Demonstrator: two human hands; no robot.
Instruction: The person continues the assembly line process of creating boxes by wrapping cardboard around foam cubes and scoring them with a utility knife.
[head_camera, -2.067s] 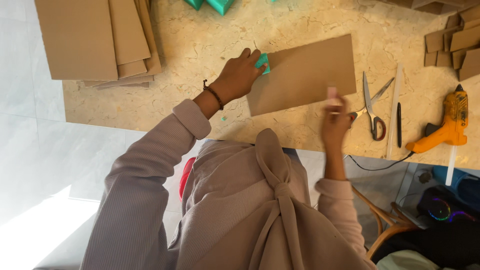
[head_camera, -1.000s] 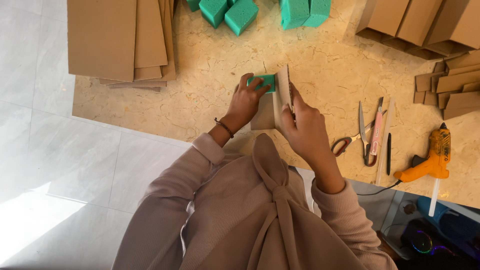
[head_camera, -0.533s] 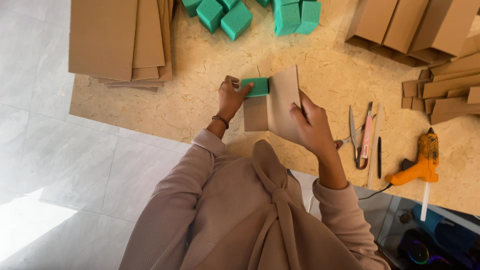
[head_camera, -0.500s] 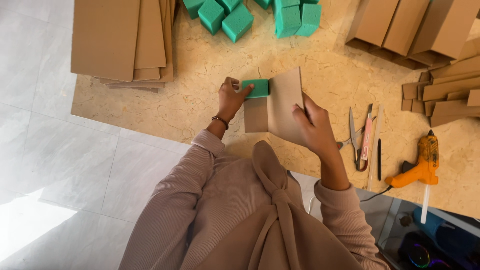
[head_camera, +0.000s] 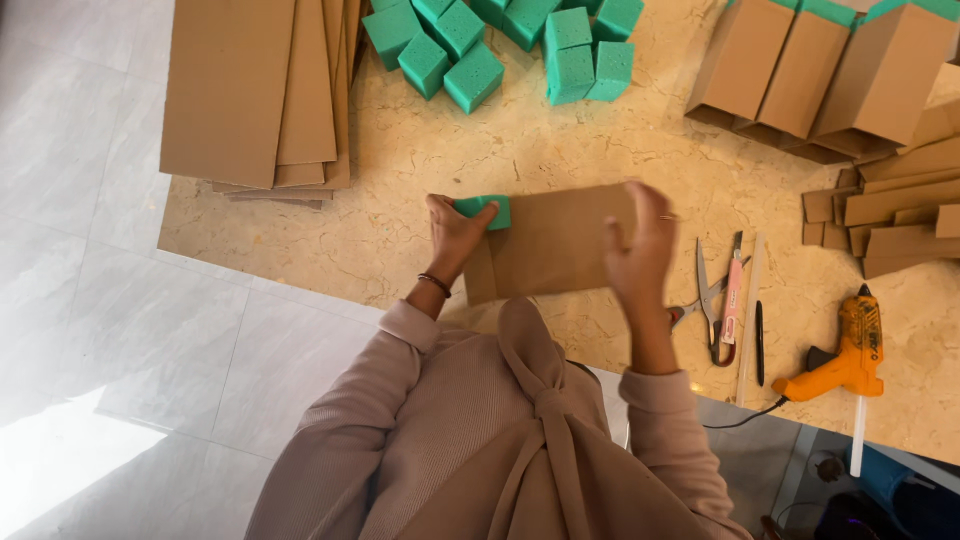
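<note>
A brown cardboard sheet (head_camera: 553, 243) lies flat over the beige mat, partly wrapped round a green foam block (head_camera: 484, 210) at its left end. My left hand (head_camera: 452, 232) grips that foam block and the sheet's left edge. My right hand (head_camera: 640, 250) holds the sheet's right edge, fingers curled over it. Most of the foam block is hidden under cardboard and my thumb.
A stack of cardboard sheets (head_camera: 255, 90) lies at the upper left. Several green foam blocks (head_camera: 510, 40) sit at the top. Cardboard boxes (head_camera: 830, 70) and strips (head_camera: 890, 215) are at the right. Scissors (head_camera: 708, 295), a pink cutter (head_camera: 731, 295), a pen (head_camera: 759, 340) and an orange glue gun (head_camera: 848, 350) lie to the right.
The cardboard sheet, held upright and folded round the foam block a second ago, now lies flatter and spread out. My right hand has moved out to its right edge.
</note>
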